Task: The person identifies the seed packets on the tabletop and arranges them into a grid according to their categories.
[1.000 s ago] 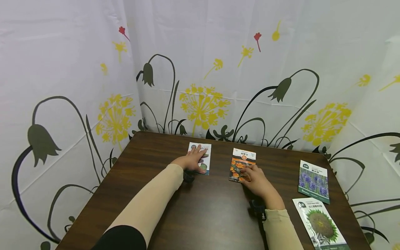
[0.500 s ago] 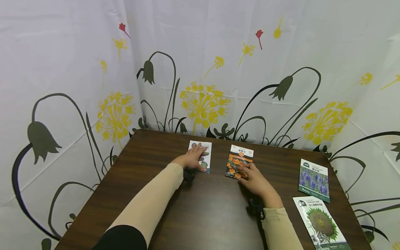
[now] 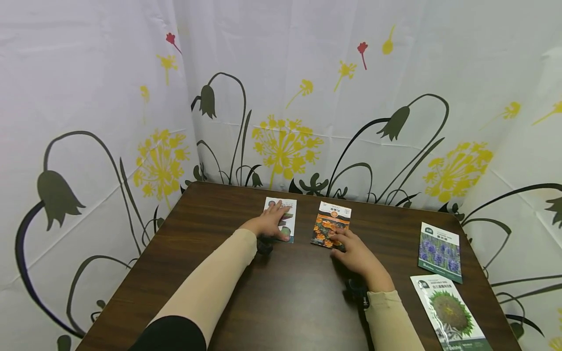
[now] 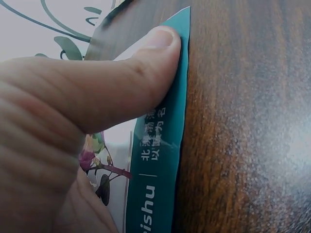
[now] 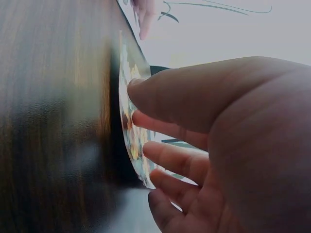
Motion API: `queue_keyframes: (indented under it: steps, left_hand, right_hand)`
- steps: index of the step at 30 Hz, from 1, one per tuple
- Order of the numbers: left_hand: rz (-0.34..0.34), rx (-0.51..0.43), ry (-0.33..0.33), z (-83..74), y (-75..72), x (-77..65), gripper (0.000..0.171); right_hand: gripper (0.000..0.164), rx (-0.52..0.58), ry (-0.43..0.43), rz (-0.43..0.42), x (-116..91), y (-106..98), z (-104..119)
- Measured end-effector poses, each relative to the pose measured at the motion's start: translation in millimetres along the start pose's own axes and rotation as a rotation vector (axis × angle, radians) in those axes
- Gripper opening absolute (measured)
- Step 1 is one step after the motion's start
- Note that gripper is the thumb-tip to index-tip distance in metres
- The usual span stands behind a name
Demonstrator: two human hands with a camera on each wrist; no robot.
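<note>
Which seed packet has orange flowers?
The marigold packet by the right hand; the purple-flowered packet, sunflower packet and packet beneath the left hand show none visible.

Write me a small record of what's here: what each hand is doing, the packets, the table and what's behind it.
Left hand: spread on the white packet
Right hand: touching the orange packet on its near right part
Other packets: purple packet and sunflower packet, both lying at the person's right, the sunflower one nearer the person
Packets in all: four
Surface: table, dark wood grain
Backdrop: curtain, white, printed with flowers
</note>
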State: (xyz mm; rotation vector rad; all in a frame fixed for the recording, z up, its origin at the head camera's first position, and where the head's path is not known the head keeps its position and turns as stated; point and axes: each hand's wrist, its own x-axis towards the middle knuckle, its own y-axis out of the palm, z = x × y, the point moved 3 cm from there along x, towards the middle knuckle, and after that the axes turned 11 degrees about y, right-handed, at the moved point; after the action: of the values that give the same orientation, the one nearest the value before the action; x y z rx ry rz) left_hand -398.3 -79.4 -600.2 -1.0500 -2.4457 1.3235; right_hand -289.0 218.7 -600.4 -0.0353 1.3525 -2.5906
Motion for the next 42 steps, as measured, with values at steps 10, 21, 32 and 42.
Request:
queue_keyframes:
  steps: [10, 21, 32, 42]
  left_hand:
    - [-0.003, 0.036, -0.007, 0.6, -0.1, 0.8, 0.115]
    - [0.003, 0.017, 0.001, 3.4, 0.6, 0.4, 0.115]
    - [0.000, 0.001, -0.010, 3.7, 1.2, 1.4, 0.115]
    - [-0.006, -0.008, -0.017, 4.5, 1.6, 1.7, 0.115]
  right_hand:
    - [0.037, 0.015, 0.015, 0.019, -1.8, -0.6, 3.7]
    - [0.038, 0.013, 0.017, 0.049, -2.2, -0.1, 4.5]
    - [0.036, 0.008, 0.026, 0.019, 0.1, 3.5, -0.3]
    - [0.039, -0.004, -0.002, 0.033, 1.4, 8.4, 5.0]
